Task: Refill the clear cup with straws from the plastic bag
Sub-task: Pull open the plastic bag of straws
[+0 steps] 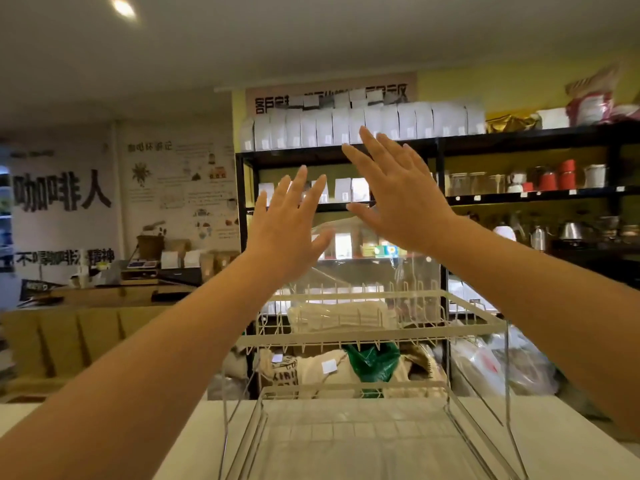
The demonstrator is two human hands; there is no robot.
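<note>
Head view: left hand [287, 221] and right hand [398, 192] raised, fingers spread, holding nothing. Below them, the plastic bag [337, 315] of straws lies in the wire rack [374, 336] on the bench [207, 441].

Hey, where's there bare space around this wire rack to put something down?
The white counter left of the wire rack looks bare, as does the strip to its right. The rack's lower level looks bare too. Its upper tier is taken by a plastic bag. Both hands, left and right, are raised, open and empty.
</note>
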